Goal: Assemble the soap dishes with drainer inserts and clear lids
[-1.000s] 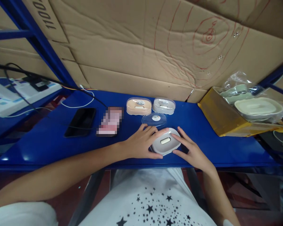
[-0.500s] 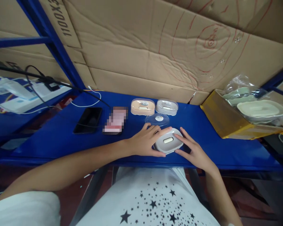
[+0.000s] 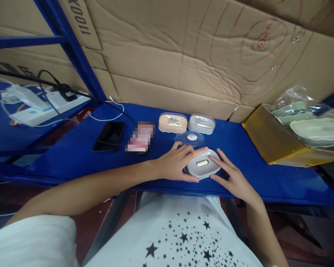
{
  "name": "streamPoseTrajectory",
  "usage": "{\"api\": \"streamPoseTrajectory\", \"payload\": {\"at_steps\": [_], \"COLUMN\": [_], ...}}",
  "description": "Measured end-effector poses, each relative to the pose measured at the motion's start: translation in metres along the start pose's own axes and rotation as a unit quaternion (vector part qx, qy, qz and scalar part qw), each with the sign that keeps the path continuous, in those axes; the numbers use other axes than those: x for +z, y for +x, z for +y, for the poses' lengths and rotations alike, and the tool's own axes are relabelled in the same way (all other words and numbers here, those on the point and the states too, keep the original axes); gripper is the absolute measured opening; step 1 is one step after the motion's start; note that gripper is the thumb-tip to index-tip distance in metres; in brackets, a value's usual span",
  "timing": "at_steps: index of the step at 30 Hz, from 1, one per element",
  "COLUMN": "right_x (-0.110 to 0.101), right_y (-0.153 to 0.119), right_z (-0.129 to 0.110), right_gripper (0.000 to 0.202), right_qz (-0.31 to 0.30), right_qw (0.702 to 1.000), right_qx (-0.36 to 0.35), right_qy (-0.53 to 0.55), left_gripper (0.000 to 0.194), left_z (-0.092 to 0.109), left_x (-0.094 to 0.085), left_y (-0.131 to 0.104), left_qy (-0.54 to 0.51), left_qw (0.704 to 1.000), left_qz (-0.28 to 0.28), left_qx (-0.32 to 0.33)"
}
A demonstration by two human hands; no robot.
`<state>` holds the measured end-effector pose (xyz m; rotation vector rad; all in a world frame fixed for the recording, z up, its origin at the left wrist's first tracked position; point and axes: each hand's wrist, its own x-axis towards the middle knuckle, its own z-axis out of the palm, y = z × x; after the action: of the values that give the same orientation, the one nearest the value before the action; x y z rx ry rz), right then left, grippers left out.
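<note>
A light grey oval dish (image 3: 203, 170) with a small cream bar in its middle lies near the table's front edge. My left hand (image 3: 176, 163) grips its left side, thumb at the near rim and fingers along the far rim. On the right side, my right hand (image 3: 233, 180) has its fingertips on the dish, fingers spread around the rim. Just behind the dish lies a clear lid (image 3: 189, 138) with a round sticker. Farther back sit a peach dish (image 3: 172, 128) and a grey dish (image 3: 201, 128), both under clear lids.
A black phone (image 3: 108, 136) and a phone with a lit pink screen (image 3: 141, 137) lie at the left. A carton (image 3: 263, 137) of green dishes stands at the right. Cables and a power strip (image 3: 36, 113) are far left. Cardboard (image 3: 156, 48) rises behind the blue table (image 3: 80, 159).
The view has shifted slightly, so everything sits a little farther right in it. Both hands keep nearly the same hold on the grey dish.
</note>
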<state>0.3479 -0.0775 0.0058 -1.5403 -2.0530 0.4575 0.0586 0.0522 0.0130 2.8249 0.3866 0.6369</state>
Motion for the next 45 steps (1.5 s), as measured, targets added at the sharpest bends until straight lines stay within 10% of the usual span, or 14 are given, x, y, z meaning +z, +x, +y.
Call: {"api": "streamPoseTrajectory", "payload": {"at_steps": [45], "right_x": [0.000], "right_y": [-0.005], "right_z": [-0.003], "right_gripper": [0.056], "right_qz": [0.001], "right_qw": [0.999], "right_qx": [-0.017], "right_qy": [0.045], "left_gripper": [0.096], "left_z": [-0.007], "left_x": [-0.011], "left_y": [-0.005], "left_qy": [0.012], "left_qw": [0.998], "left_qz": [-0.058], "left_qx": [0.012]}}
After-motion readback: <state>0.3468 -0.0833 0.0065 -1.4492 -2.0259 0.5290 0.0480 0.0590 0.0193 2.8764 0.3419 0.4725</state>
